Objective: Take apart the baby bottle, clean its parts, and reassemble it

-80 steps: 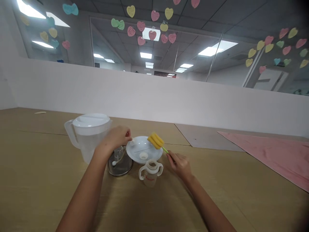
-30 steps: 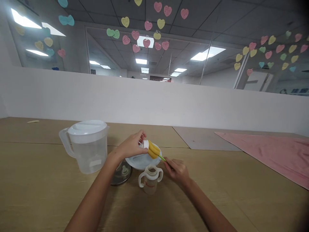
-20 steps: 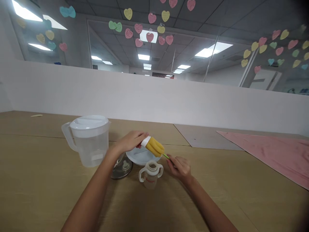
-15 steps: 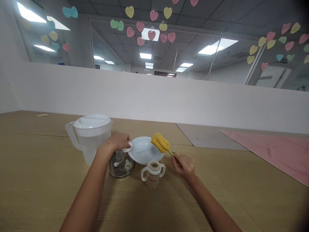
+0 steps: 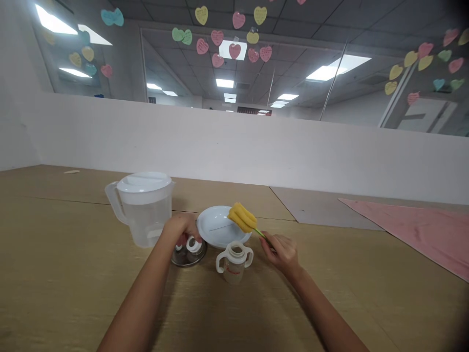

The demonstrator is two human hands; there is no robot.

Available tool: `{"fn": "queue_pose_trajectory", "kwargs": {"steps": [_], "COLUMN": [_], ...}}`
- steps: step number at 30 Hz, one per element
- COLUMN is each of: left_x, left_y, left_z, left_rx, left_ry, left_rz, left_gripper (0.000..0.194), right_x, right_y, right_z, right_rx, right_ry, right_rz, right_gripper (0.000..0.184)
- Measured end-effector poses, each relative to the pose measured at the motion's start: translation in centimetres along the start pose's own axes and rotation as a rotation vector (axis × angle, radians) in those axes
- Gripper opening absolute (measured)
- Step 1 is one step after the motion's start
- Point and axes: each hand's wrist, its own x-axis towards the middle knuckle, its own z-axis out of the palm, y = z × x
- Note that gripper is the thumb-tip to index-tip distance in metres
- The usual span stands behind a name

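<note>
My right hand (image 5: pixel 280 252) is closed on the green stem of a sponge bottle brush (image 5: pixel 242 217). Its yellow head is over the right side of a white dish (image 5: pixel 220 243). Low over a round metal tray (image 5: pixel 186 263), my left hand (image 5: pixel 185 229) has its fingers closed on a white bottle collar ring (image 5: pixel 194 244). That hand and the ring hide most of the small parts lying on the tray. In front of the dish a two-handled baby bottle (image 5: pixel 234 266) stands upright with its top uncovered.
A lidded clear pitcher (image 5: pixel 146 210) holding water stands left of the tray. A pink cloth (image 5: pixel 410 230) lies at the right. Behind the brown table (image 5: pixel 234 322) runs a white wall (image 5: pixel 234 146) with glass above it.
The left hand takes the white collar ring off the brush head and carries it left and down to the metal tray. The right hand keeps the brush over the dish.
</note>
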Motion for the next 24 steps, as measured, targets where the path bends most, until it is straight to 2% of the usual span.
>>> {"fn": "queue_pose_trajectory", "kwargs": {"steps": [4,8,10,13,19,22,24], "left_x": [-1.5,-3.6,-4.1,-3.7,-1.0,0.1,0.6], "left_y": [1.0,3.3,4.0,3.7,0.6,-0.2,-0.4], "left_z": [-1.0,-1.5,-1.5,-1.2,-0.6,-0.1,0.2], "left_rx": [0.018,0.019,0.078,0.174,0.103,0.074,0.060], "left_ry": [-0.013,0.064,0.119,0.154,-0.021,-0.076,-0.072], "left_rz": [-0.010,0.204,0.256,0.144,-0.095,-0.112,-0.078], "left_gripper": [0.020,0.020,0.017,0.009,0.012,0.010,0.011], "right_x": [-0.2,-0.4,-0.4,-0.3,-0.2,-0.2,-0.2], "right_y": [0.0,0.1,0.1,0.2,0.4,0.5,0.5], "right_z": [0.1,0.2,0.2,0.2,0.2,0.2,0.3], "right_rx": [-0.009,-0.032,-0.034,-0.041,-0.032,-0.030,-0.034], "right_ry": [-0.010,-0.025,-0.018,-0.008,-0.020,-0.027,-0.025], "right_rz": [0.009,0.022,0.020,0.025,0.021,0.017,0.019], "right_gripper": [0.009,0.009,0.009,0.010,0.009,0.009,0.009]}}
